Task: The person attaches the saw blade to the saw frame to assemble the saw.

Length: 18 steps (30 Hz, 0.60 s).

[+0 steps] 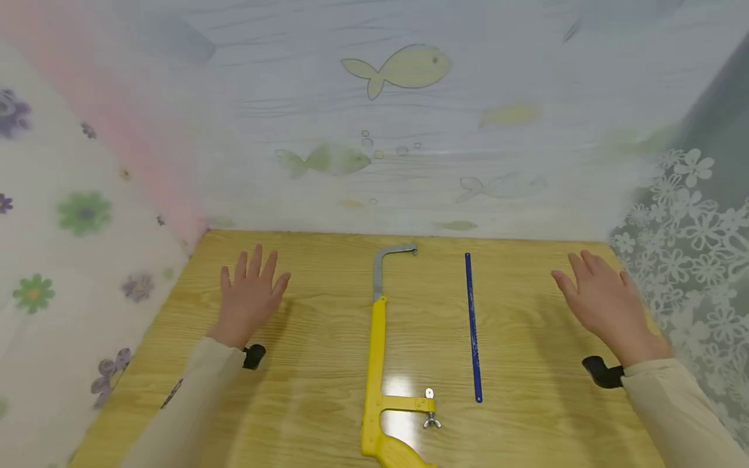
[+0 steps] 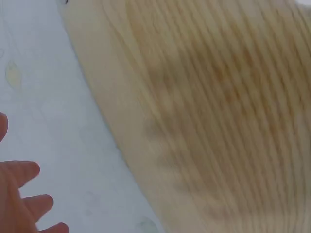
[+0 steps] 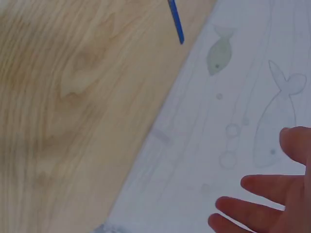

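Note:
A hacksaw frame (image 1: 374,364) with a yellow handle and a grey metal front arm lies on the wooden table, its lower end cut off by the head view's edge. A wing nut (image 1: 432,421) hangs at its yellow crossbar. To its right lies a separate blue hacksaw blade (image 1: 473,328), whose tip also shows in the right wrist view. My left hand (image 1: 248,296) is held over the table left of the saw, fingers spread, holding nothing. Right of the blade, my right hand (image 1: 605,305) hovers with fingers extended and nothing in it.
The wooden table (image 1: 316,338) meets a pale wall covering (image 1: 281,195) with fish drawings at its far edge. Flower-patterned fabric (image 1: 88,273) hangs along the left side, and a sheer curtain with white flowers (image 1: 702,227) along the right. Each wrist carries a black mount (image 1: 254,357).

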Motion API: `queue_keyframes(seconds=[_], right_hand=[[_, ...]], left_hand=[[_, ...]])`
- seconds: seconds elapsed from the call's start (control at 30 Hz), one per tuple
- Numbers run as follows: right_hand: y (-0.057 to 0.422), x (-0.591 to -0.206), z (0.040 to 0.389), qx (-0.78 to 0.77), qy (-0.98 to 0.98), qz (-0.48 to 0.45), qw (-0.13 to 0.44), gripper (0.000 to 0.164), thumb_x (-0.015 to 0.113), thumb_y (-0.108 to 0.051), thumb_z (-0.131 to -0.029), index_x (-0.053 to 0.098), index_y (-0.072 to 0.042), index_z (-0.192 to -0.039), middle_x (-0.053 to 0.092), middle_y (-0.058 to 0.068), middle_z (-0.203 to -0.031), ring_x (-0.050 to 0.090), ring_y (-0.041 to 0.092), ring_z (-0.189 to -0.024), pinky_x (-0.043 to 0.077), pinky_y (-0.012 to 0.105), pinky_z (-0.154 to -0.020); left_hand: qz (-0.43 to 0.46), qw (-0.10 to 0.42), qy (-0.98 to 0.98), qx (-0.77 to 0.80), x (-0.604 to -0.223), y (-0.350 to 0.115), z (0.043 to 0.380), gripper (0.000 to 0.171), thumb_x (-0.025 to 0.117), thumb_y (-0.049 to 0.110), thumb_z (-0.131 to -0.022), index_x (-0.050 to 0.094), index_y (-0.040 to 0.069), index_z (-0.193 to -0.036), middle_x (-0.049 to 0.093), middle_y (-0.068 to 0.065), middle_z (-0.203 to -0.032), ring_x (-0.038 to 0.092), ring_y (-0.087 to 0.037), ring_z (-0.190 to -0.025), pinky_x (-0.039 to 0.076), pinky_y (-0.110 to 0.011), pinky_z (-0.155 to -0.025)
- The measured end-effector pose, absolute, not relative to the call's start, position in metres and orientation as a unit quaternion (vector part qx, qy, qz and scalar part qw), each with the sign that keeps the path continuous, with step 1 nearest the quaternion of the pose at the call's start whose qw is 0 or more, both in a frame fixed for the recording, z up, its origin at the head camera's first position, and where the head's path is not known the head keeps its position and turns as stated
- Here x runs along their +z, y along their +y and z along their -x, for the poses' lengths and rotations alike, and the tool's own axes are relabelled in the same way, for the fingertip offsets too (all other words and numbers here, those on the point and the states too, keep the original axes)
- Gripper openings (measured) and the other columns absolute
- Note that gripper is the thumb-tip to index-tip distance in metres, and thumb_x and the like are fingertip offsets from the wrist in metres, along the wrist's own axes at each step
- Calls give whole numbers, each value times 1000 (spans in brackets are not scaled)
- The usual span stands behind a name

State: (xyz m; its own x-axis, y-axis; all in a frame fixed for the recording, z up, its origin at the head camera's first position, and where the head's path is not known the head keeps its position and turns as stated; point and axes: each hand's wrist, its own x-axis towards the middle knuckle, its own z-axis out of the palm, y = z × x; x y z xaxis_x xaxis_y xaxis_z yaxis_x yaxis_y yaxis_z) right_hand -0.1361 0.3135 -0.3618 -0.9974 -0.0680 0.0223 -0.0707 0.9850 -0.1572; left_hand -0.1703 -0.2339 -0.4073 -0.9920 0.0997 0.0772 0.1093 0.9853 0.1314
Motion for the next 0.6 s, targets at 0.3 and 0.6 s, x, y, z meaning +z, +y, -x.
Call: queue_keyframes(seconds=[0.3, 0.6], right_hand=[[313, -389, 126, 158, -985, 5, 67, 37, 40, -30, -94, 58, -1, -108, 63, 15, -87, 49, 16, -52, 38, 34, -45], [282, -440, 117, 309, -950, 45, -5, 48, 37, -40, -94, 51, -1, -119, 62, 15, -99, 62, 24, -80, 45, 43, -67]], left_hand=[[104, 87, -968, -212, -434, -205, 152, 36, 49, 34, -91, 61, 7, -110, 56, -14, -114, 50, -33, -102, 41, -48, -82], [107, -12, -932, -347, -464, -150, 130, 25, 51, 33, -90, 62, 19, -107, 60, 10, -95, 55, -9, -83, 44, -34, -74]])
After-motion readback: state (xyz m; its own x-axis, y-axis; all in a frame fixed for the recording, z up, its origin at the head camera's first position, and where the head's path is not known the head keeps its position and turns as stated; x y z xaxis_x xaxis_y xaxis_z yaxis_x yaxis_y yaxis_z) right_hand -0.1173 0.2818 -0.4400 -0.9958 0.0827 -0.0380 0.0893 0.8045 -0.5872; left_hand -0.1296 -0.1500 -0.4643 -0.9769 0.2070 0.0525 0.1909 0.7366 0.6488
